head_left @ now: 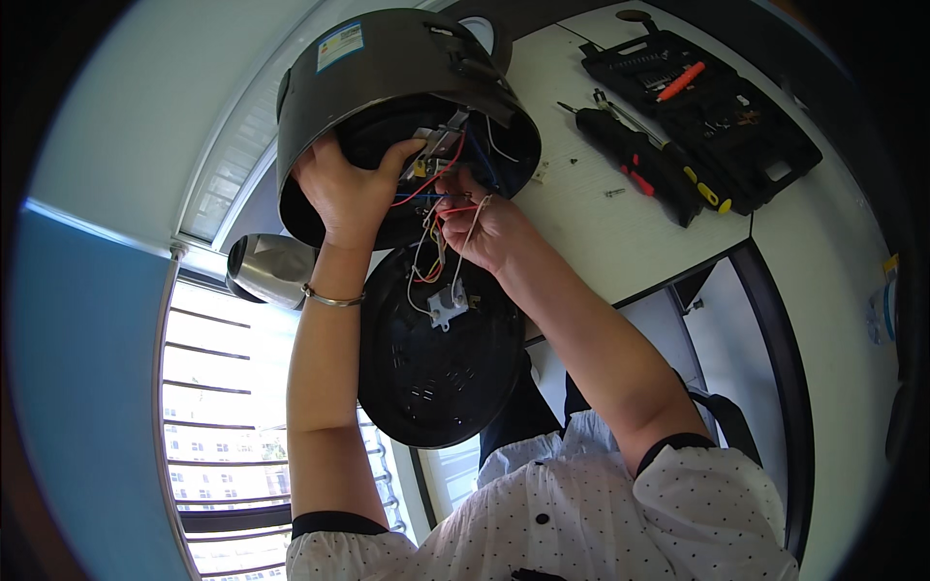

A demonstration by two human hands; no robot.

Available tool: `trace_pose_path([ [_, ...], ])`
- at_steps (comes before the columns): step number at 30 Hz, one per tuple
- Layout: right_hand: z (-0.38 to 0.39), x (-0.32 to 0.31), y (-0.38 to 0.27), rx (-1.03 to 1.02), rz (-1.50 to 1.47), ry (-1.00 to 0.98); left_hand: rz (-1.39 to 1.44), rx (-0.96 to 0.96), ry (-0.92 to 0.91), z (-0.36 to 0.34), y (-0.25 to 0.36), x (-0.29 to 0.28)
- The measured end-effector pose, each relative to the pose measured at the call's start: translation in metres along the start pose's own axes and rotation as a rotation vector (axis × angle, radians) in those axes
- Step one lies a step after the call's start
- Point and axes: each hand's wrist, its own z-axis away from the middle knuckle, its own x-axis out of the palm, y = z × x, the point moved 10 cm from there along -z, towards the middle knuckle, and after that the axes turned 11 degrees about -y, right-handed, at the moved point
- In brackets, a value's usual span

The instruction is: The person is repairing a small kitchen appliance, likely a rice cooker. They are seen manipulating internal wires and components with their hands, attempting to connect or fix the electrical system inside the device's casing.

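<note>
A dark round appliance housing (387, 82) lies on its side, its hollow underside facing me. My left hand (344, 189) reaches inside its left rim, thumb stretched away from the fingers and touching a metal bracket (441, 140). The fingertips are hidden in the shadow. My right hand (484, 228) is closed in a pinch around thin wires at the opening, near a red wire (462, 209) and a white wire (472, 237). Below hangs a round black vented base cover (426, 358); wires run to a small metal plate (448, 305) on it.
On the light table (601, 252) at the right lie a black power screwdriver (635, 165), a yellow-and-black handled screwdriver (678, 155), and an open black tool case (765, 126) with a red-handled tool (681, 81). Loose screws (614, 193) lie nearby. A silver rounded vessel (271, 269) stands left.
</note>
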Motion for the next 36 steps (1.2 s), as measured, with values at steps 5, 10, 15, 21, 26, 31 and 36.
trace_pose_path([
  [5,0.005,0.0,-0.005,-0.053,0.042,0.021,0.008,-0.008,0.008,0.002,-0.001,-0.001],
  [10,0.006,0.012,-0.012,-0.12,-0.005,-0.046,0.024,-0.026,-0.006,0.001,-0.002,0.0],
  [15,0.003,0.009,-0.015,-0.117,-0.018,-0.069,0.0,-0.046,-0.009,0.002,-0.004,0.001],
  [21,0.026,0.0,-0.04,-0.257,0.309,0.237,0.048,-0.021,-0.016,0.002,-0.005,0.002],
  [26,0.073,0.006,-0.065,-0.44,0.709,0.359,0.014,-0.037,-0.013,0.003,-0.006,0.002],
  [31,0.116,0.018,-0.101,-0.529,1.204,0.45,-0.024,-0.007,0.015,0.005,-0.004,0.0],
  [36,0.124,0.018,-0.11,-0.186,1.443,0.517,-0.028,-0.028,0.015,0.005,-0.006,0.0],
])
